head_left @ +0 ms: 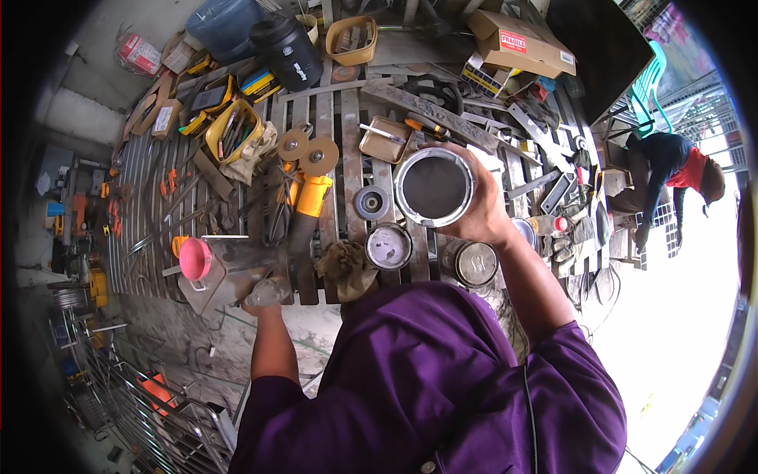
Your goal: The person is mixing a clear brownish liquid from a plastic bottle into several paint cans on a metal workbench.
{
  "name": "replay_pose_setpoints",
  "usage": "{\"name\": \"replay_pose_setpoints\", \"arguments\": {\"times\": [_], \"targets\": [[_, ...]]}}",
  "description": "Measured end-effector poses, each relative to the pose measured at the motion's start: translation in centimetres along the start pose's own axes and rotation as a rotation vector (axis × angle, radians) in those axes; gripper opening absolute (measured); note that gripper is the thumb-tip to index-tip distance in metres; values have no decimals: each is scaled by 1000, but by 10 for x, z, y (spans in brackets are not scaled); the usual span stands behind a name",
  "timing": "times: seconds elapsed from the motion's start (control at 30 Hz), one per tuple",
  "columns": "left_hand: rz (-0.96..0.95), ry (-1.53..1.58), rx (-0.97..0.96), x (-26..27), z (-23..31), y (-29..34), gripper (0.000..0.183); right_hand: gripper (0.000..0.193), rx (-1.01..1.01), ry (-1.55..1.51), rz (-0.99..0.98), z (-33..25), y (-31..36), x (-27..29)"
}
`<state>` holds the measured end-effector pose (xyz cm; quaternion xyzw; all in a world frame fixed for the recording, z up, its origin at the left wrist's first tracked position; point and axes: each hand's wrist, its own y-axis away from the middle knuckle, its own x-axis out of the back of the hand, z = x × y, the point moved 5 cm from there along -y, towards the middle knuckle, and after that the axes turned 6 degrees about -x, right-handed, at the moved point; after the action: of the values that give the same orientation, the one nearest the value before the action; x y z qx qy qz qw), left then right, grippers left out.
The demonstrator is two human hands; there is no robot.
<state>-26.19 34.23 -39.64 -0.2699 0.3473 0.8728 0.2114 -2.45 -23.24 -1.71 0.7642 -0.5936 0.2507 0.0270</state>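
My right hand (483,197) is wrapped round the side of an open paint can (401,189), held over the slatted metal bench; its inside looks dark grey. Low at the bench's near edge, my left hand (251,309) is closed on a clear plastic container (268,292), blurred, its exact kind unclear. Beside that hand stands a rectangular metal tin (213,291) with a pink cup (197,259) at its top. A round lid (388,246) smeared with pale paint lies in front of the paint can, next to a crumpled rag (346,267).
Two angle grinders (314,196) lie left of centre, near a yellow tub of tools (234,130). A closed can (476,264) stands close to my right forearm. Metal bars (430,114) and a cardboard box (523,43) are at the back. Another person (671,170) bends down at far right.
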Motion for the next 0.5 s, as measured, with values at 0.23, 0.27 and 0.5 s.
{"name": "replay_pose_setpoints", "arguments": {"times": [0.23, 0.27, 0.5], "targets": [[-15, -122, -18, -5, 9, 7, 37, 102, 53, 16, 68, -13, -2, 1], [-19, -139, -19, -6, 11, 8, 37, 103, 52, 2, 67, -13, -2, 2], [-44, -254, -42, -27, 9, 14, 35, 114, 57, -88, 120, -19, -5, 0]]}}
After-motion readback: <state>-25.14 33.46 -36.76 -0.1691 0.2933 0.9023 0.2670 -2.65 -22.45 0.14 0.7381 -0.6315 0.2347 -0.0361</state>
